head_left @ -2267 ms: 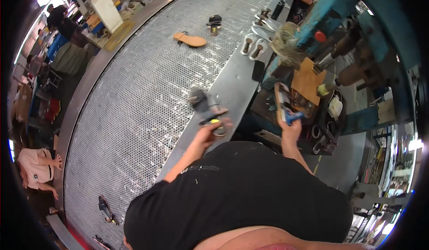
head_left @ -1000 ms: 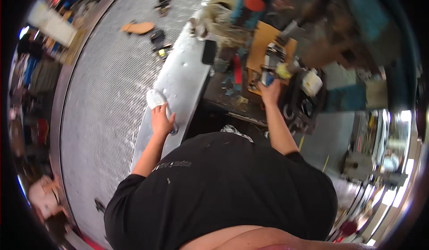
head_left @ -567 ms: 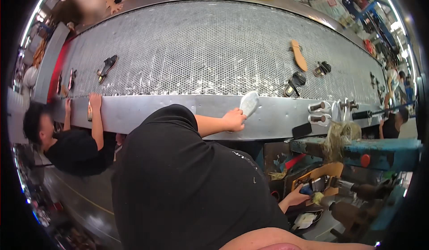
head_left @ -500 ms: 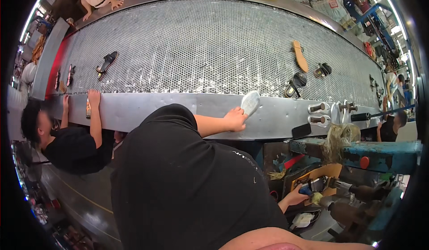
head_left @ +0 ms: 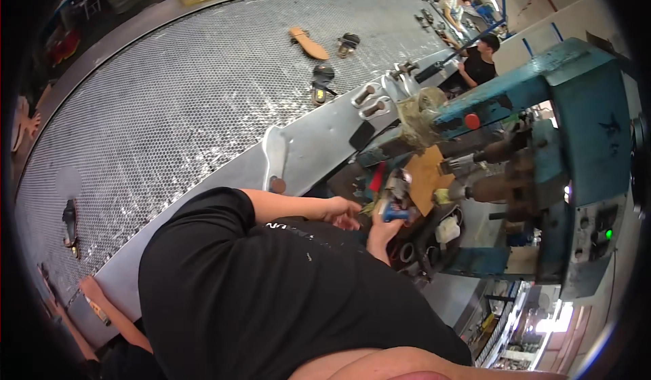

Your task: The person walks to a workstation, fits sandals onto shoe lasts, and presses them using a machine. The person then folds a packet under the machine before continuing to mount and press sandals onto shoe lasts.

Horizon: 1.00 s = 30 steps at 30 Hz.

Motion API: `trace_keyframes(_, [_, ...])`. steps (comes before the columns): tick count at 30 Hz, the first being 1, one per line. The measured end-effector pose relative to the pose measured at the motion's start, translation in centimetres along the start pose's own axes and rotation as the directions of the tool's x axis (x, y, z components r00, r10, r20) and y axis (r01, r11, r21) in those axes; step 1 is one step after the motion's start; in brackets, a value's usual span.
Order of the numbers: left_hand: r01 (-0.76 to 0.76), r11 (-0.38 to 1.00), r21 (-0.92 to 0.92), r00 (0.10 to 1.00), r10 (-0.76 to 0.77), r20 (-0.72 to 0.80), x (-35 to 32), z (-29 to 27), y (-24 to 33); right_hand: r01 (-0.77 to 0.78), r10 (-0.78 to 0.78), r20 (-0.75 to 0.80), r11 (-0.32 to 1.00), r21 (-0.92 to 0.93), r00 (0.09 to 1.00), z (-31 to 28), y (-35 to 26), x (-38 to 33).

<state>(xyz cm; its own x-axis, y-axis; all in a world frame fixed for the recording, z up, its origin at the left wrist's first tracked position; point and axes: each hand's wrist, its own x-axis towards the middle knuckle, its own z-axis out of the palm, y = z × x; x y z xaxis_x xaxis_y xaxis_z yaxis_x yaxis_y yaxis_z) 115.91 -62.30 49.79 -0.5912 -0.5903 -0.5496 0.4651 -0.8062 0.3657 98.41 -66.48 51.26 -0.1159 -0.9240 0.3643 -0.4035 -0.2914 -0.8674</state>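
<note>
My left hand (head_left: 344, 212) is off the metal ledge, fingers loosely apart and somewhat blurred, with nothing visible in it. Just beside it, my right hand (head_left: 383, 232) is closed round a blue object (head_left: 393, 212) at the machine; its exact kind is unclear from here. Behind my left forearm, a pale sole-shaped piece (head_left: 274, 150) with a brown peg at its near end lies on the ledge (head_left: 302, 132). An orange-tan board (head_left: 425, 180) stands beyond the right hand, beside the machine's metal cylinders (head_left: 491, 186).
A mesh conveyor (head_left: 203, 95) carries a tan sole (head_left: 308, 43) and black sandals (head_left: 323, 83). More pegged pale pieces (head_left: 366, 95) and a black phone-like slab (head_left: 362, 136) lie on the ledge. A teal machine (head_left: 583, 108) stands right. A co-worker's arm (head_left: 112, 305) rests at lower left.
My left hand has let go of the pale sole-shaped piece, leaving it on the ledge, and moved right beside my right hand. My view has turned right toward the machine.
</note>
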Motion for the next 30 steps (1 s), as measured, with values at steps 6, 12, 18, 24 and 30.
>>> trace_keyframes(6, [-0.477,0.745,-0.466,0.87,0.474,-0.133,-3.9,-4.5,1.5,0.179,-0.199,0.551,0.98,0.09,0.811,2.1,-7.0,-3.1])
trace_keyframes(12, [-0.779,0.591,0.208,0.173,0.521,-0.836,-12.0,-16.6,-1.3,0.152,-0.158,0.79,0.985,0.084,0.592,7.0,-7.2,-6.9])
trace_keyframes(18, [-0.008,0.517,0.856,-0.381,0.79,-0.48,-27.8,-30.4,-11.1,0.379,-0.116,0.818,0.916,-0.131,0.563,12.8,0.1,-10.3])
trace_keyframes(24, [-0.148,0.971,0.188,-0.94,-0.079,-0.333,-58.1,-41.0,-39.7,0.311,-0.048,0.927,0.947,-0.076,0.371,17.0,1.2,-9.3])
trace_keyframes(30, [0.729,0.137,-0.671,-0.675,-0.02,-0.737,-71.6,-36.2,-54.3,-0.139,0.239,0.821,0.971,-0.195,0.518,17.9,-1.2,-12.3])
